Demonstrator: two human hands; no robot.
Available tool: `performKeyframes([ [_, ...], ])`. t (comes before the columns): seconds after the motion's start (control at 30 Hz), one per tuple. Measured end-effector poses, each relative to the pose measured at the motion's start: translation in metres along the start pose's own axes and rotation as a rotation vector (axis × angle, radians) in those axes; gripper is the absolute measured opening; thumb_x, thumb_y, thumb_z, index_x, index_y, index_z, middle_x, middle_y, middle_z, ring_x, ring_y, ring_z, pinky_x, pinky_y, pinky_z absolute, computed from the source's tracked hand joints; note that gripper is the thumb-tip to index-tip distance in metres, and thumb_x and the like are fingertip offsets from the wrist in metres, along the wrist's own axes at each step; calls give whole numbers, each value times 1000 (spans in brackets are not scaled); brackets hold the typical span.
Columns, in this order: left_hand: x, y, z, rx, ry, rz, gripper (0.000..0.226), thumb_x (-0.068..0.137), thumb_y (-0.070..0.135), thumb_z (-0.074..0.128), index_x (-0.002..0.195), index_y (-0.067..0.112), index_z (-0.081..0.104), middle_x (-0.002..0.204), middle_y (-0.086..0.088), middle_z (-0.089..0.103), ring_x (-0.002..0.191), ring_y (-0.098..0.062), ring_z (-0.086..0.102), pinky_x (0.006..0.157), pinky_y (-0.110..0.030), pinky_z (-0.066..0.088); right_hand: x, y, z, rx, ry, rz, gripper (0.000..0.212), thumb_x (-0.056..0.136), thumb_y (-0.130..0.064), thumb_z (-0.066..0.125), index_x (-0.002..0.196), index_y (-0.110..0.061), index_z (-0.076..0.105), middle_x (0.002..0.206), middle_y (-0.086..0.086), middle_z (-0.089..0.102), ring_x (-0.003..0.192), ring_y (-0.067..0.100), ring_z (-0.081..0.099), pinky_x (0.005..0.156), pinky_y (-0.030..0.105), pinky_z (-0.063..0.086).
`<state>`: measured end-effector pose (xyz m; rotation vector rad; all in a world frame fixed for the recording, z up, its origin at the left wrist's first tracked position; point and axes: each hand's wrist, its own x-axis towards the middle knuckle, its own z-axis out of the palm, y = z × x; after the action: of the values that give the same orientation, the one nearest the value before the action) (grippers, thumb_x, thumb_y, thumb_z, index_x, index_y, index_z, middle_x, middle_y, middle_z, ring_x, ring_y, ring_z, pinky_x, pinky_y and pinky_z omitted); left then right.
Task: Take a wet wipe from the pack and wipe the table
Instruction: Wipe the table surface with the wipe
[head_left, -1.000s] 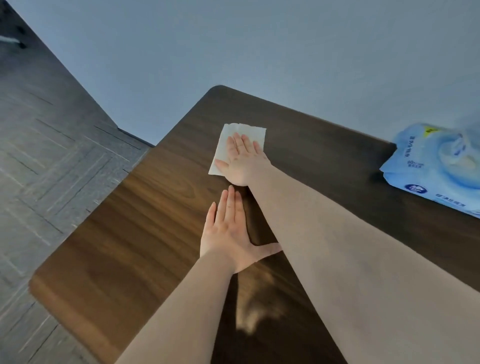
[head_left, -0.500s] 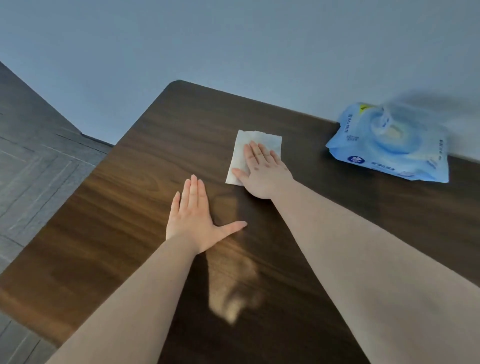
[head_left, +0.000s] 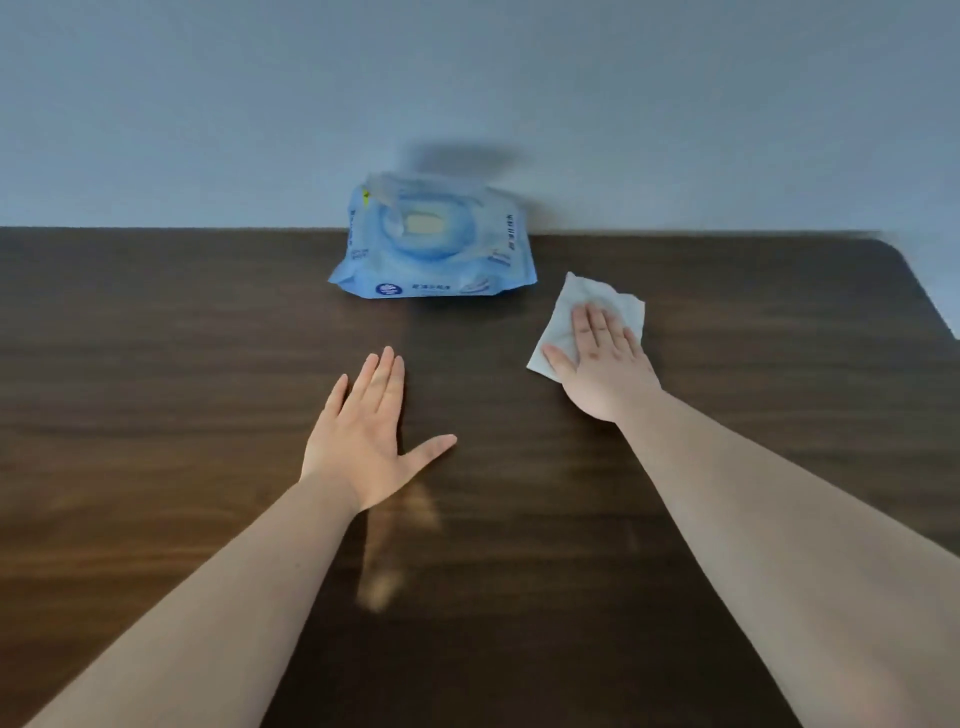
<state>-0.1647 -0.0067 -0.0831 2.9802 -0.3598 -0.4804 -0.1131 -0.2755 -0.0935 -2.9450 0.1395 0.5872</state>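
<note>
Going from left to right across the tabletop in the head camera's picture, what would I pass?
Left hand flat on the table → blue wet wipe pack → right hand pressing the white wipe.

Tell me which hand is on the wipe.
The right hand, fingers flat on the white wipe; the left hand rests on bare table.

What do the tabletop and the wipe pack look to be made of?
Tabletop: dark wood or wood-look laminate with visible grain streaks and a slight sheen; which one is unclear. Wipe pack: soft glossy blue plastic film, crinkled at its edges.
</note>
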Motion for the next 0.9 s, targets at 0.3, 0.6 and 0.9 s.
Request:
performKeyframes([
  [0.3, 72, 149, 1, 35, -17, 208, 105, 71, 84, 11, 149, 18, -12, 158, 2, -16, 144, -12, -16, 117, -36, -6, -13, 186, -16, 81, 63, 330, 72, 95, -59, 11, 150, -18, -10, 160, 1, -12, 146, 17, -12, 118, 37, -6],
  [0.6, 95, 224, 15, 143, 20, 301, 108, 68, 89, 3, 148, 17, -14, 157, 4, -19, 143, -10, -19, 117, -37, -9, -49, 309, -19, 160, 79, 567, 73, 94, -61, 8, 149, -17, -11, 160, 3, -12, 146, 19, -11, 118, 39, -5],
  [0.9, 93, 228, 9, 148, -59, 288, 110, 67, 87, 4, 148, 15, -15, 158, 1, -19, 144, -12, -17, 117, -38, -9, -101, 311, -4, 129, -22, 554, 73, 94, -60, 6, 147, -17, -18, 159, 5, -18, 145, 22, -15, 116, 39, -8],
])
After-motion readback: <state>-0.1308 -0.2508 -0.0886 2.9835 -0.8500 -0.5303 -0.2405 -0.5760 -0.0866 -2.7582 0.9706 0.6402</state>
